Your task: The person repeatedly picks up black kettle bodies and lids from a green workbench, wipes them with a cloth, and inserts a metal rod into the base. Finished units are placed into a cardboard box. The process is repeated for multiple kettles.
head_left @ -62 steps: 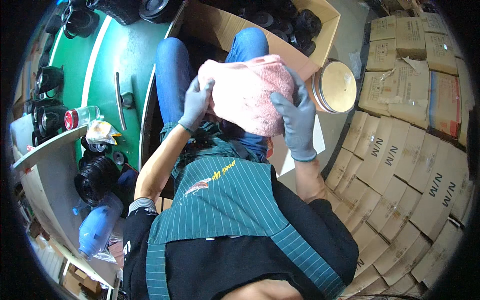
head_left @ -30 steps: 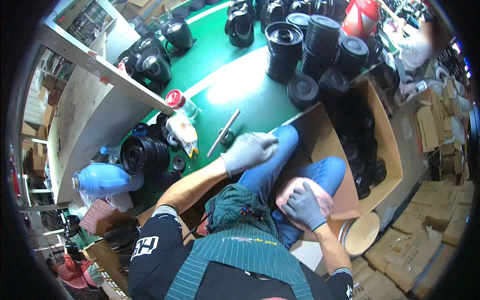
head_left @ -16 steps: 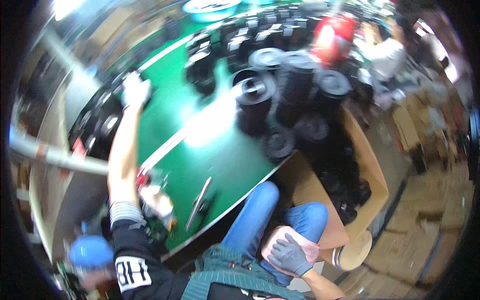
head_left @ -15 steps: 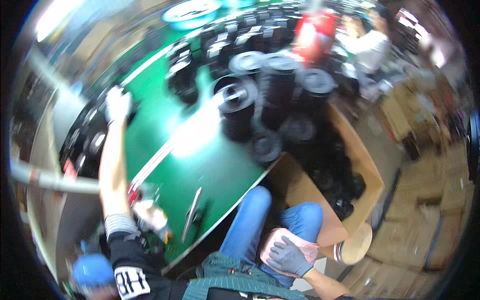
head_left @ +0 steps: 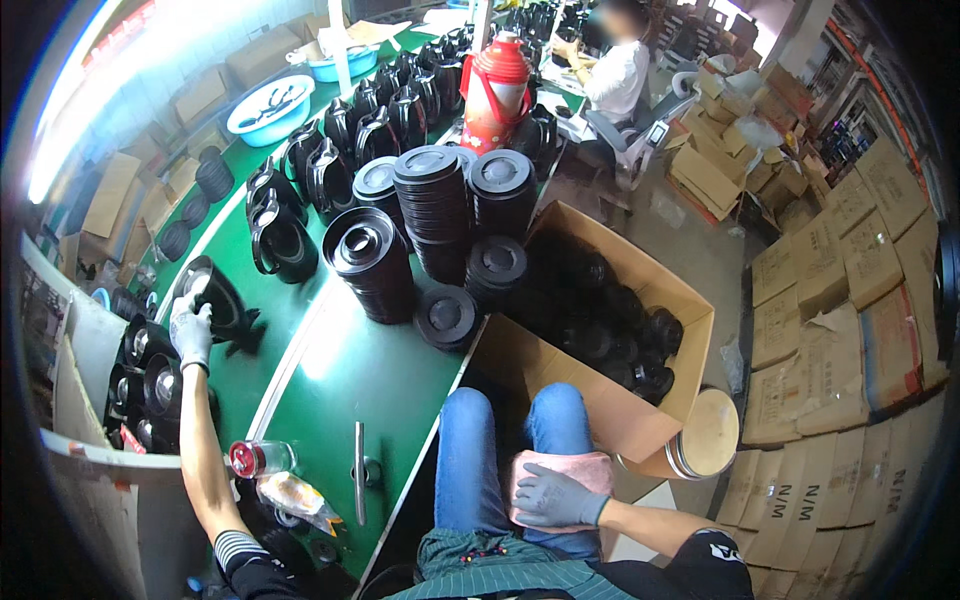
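Observation:
My left hand (head_left: 190,334), in a grey glove, grips the near rim of a black jug (head_left: 222,305) at the table's left side. That jug leans, its handle facing right. Just nearer, several more black jugs (head_left: 162,385) with shiny insides crowd a bin-like space beside the green table (head_left: 330,400). On my lap lies a folded pink cloth (head_left: 590,472). My right hand (head_left: 560,497), gloved too, rests on it with fingers spread out. Standing black jugs (head_left: 283,240) fill the table's far part.
Stacked black lids (head_left: 430,200) stand mid-table near a red vacuum flask (head_left: 496,95). A carton (head_left: 690,370) of black parts sits right of my knees. A metal bar (head_left: 360,470), a red-lidded jar (head_left: 262,458) and a blue basin (head_left: 270,115) lie about. Someone in white (head_left: 620,80) sits beyond.
The view has swung left and steadied from blur. My left hand, earlier among the jugs at the left edge, now has a black jug over the table. My right hand stays on the pink cloth.

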Tool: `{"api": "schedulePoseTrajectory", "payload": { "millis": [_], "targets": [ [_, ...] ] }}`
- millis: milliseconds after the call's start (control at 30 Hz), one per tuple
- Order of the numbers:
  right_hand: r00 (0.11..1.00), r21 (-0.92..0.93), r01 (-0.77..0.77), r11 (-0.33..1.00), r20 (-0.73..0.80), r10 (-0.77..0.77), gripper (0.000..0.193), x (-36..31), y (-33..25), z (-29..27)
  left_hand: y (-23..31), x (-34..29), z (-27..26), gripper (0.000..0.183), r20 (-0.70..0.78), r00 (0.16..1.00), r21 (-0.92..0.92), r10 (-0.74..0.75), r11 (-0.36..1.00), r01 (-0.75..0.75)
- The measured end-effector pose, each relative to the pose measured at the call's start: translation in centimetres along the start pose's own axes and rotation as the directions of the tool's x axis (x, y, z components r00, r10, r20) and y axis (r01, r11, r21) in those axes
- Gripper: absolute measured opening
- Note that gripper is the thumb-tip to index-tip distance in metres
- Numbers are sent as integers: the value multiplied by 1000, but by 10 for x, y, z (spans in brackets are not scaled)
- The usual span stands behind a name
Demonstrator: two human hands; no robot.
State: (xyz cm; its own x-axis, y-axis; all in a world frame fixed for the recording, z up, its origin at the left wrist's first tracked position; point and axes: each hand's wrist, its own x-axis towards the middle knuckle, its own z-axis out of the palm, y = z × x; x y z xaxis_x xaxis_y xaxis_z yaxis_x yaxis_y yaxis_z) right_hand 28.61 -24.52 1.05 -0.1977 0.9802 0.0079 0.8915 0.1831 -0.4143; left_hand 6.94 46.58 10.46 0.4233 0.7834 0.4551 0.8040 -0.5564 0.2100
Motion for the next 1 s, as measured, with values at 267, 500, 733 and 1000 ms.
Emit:
{"api": "schedulePoseTrajectory", "payload": {
  "millis": [267, 500, 733, 1000],
  "targets": [
    [931, 42, 60, 997, -362, -41, 43, 38, -18, -85, 176, -152, -195, 29, -23, 925, -458, 380, 818, -347],
    [748, -4, 243, 970, -636, -190, 87, 62, -48, -208, 271, -267, -255, 38, 222, 694, -770, 685, 560, -305],
    [812, 143, 386, 911, -521, -263, 46, -2, -53, -174, 309, -310, -250, 39, 193, 483, -873, 854, 374, -313],
    [611, 440, 69, 895, -728, 311, 46, -36, -79, -142, 259, -374, -165, 79, 10, 763, -658, 647, 579, -482]
  ]
}}
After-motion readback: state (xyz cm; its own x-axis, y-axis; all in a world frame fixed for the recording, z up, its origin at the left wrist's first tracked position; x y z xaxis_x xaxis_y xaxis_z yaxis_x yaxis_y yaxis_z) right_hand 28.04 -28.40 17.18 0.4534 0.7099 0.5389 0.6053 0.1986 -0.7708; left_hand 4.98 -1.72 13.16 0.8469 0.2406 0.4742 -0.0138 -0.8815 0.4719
